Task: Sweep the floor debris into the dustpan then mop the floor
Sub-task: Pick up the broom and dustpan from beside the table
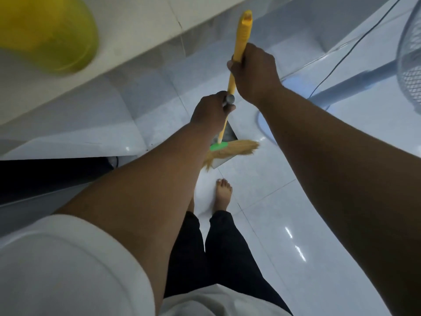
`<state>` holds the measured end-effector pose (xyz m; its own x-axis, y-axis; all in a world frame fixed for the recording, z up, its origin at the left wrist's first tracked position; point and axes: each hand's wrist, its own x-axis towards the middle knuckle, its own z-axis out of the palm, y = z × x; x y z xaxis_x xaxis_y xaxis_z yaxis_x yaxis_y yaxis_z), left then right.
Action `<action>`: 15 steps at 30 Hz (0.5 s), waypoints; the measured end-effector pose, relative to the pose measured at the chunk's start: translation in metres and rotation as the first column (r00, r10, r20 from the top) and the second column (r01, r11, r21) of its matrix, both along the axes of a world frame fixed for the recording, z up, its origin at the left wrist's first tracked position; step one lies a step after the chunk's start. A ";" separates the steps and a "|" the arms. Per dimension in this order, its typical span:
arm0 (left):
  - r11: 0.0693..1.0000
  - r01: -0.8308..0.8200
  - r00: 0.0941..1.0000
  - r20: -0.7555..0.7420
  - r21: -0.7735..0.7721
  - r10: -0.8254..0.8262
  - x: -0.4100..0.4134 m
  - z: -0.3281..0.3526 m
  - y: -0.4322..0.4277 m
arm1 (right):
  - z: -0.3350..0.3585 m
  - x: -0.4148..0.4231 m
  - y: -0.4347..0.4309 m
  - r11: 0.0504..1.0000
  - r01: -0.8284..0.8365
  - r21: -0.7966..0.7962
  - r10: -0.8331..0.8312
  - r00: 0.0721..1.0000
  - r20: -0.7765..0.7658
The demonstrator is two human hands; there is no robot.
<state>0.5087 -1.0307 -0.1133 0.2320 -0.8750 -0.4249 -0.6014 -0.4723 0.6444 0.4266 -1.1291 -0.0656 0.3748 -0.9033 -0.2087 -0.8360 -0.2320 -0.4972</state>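
Straw bristles [241, 148] are pressed at the mouth of the grey dustpan [229, 132] on the tiled floor [296, 201], just ahead of 1 bare foot [223, 193]. The yellow broom handle [242, 35] is gripped in the curled fingers of the right hand [255, 71], and the dustpan's pole [230, 99] in those of the left hand [209, 110]. Short strokes, with the pan lip kept flat to the tile, are advised.

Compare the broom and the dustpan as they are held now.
The broom has a long yellow handle; the dustpan has a grey one, only its end showing. The right hand grips the broom high up; the left hand grips the dustpan lower. The broom's bristles are tan straw; the dustpan's pan is grey and mostly hidden. Both meet low at the floor.
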 end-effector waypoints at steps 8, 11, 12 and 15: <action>0.998 0.033 0.991 -0.124 -0.054 -0.040 0.000 0.044 0.022 | 0.062 -0.032 0.026 0.998 -0.065 0.022 0.062 0.993 0.098; 0.994 0.051 0.991 -0.122 -0.097 -0.062 -0.003 0.081 0.030 | 0.103 -0.047 0.038 0.998 -0.053 0.024 0.048 0.985 0.164; 0.991 0.067 0.990 -0.116 -0.112 -0.080 -0.005 0.095 0.033 | 0.118 -0.051 0.042 0.999 -0.043 0.021 0.039 0.981 0.188; 0.981 0.106 0.981 -0.142 -0.161 -0.129 -0.011 0.133 0.038 | 0.159 -0.066 0.054 1.000 -0.014 -0.018 0.017 0.979 0.204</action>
<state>0.4976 -0.9930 0.0200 0.0669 -0.9494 -0.3068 -0.5374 -0.2934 0.7906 0.3607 -1.0752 0.0930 0.4221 -0.8996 -0.1120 -0.7138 -0.2536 -0.6528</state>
